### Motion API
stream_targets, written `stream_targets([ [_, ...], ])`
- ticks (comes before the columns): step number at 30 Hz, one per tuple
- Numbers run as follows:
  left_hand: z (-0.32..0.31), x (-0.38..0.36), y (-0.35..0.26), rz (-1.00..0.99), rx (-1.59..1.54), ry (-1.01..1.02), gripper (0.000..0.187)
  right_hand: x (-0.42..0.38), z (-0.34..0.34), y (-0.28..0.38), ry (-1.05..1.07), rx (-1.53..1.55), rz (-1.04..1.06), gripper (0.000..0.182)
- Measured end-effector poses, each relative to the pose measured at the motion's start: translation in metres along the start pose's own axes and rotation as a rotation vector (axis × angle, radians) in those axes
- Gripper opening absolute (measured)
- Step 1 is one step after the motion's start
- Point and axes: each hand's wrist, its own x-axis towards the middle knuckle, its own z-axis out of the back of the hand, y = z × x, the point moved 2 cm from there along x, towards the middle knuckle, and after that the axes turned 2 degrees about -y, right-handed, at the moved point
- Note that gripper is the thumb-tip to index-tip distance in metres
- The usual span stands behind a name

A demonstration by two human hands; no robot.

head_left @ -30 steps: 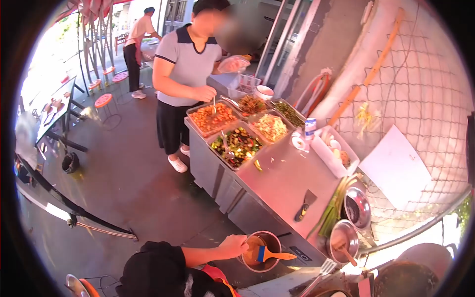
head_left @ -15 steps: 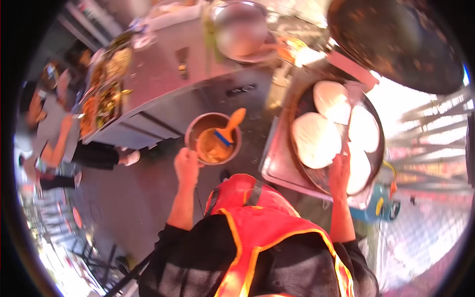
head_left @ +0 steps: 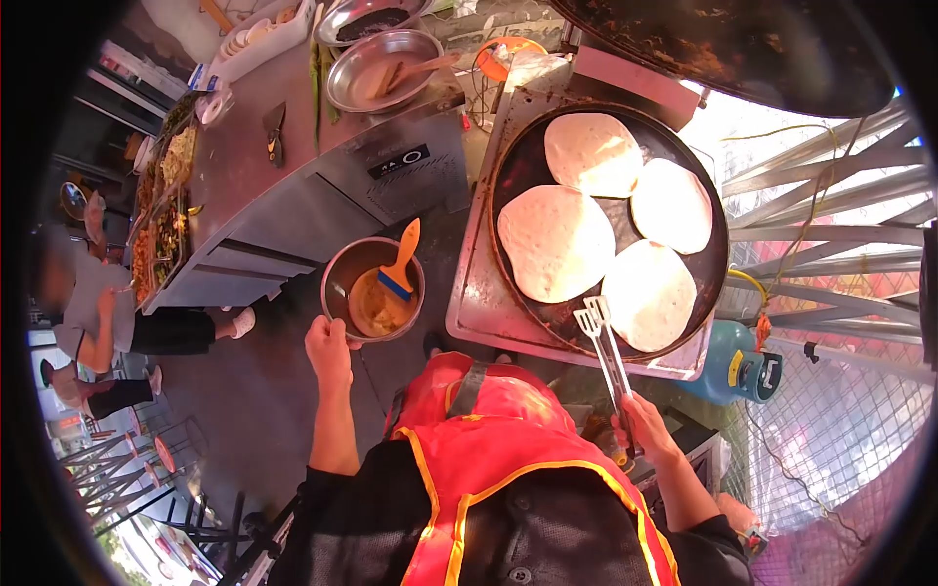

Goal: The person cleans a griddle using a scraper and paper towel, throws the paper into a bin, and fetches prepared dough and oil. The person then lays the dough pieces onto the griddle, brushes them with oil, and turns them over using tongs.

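Note:
My left hand (head_left: 330,350) is closed on the near edge of a deep metal pot (head_left: 341,272). In the pot is a yellowish-brown liquid, and a brush (head_left: 402,256) with an orange handle and blue band rests with its head in it. My right hand (head_left: 643,428) grips a pair of metal tongs (head_left: 610,357). Their slotted tips lie over the front edge of a round black griddle (head_left: 518,156), close to the nearest flatbread (head_left: 653,298). Several pale flatbreads lie flat on the griddle, among them a large one (head_left: 555,246) on the left.
A raised dark lid (head_left: 743,49) hangs behind the griddle. To the left, a steel counter (head_left: 239,151) bears a spatula (head_left: 276,135), a metal bowl (head_left: 337,83) and food trays. A teal gas cylinder (head_left: 718,356) stands right of the griddle. One person (head_left: 98,303) stands at far left.
My right hand has drawn back from over the griddle towards my body, bringing the tongs with it. The view has shifted and sharpened. My left hand still holds the pot.

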Motion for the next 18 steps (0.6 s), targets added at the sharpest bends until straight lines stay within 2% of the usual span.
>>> stream_targets([
  [3, -0.003, -0.004, -0.011, -0.023, 0.024, 0.008, 0.022, 0.058, -0.005, 0.001, -0.047, -0.099, 0.228, 0.024],
  [5, -0.005, -0.005, -0.014, -0.058, 0.013, 0.002, 0.022, 0.093, -0.017, 0.017, -0.025, -0.046, 0.332, 0.026],
  [7, -0.004, -0.007, -0.017, -0.104, 0.010, -0.008, 0.023, 0.121, -0.023, 0.032, -0.087, -0.048, 0.358, 0.027],
  [9, 0.002, -0.013, -0.016, -0.059, -0.007, -0.012, 0.022, 0.128, -0.027, 0.041, -0.130, 0.001, 0.356, 0.029],
  [14, 0.009, -0.009, -0.011, -0.053, -0.023, -0.008, 0.021, 0.139, -0.009, 0.045, -0.088, 0.054, 0.329, 0.024],
  [18, 0.009, 0.002, -0.011, -0.061, -0.039, 0.044, 0.020, 0.164, -0.031, 0.069, -0.078, 0.087, 0.384, 0.022],
])
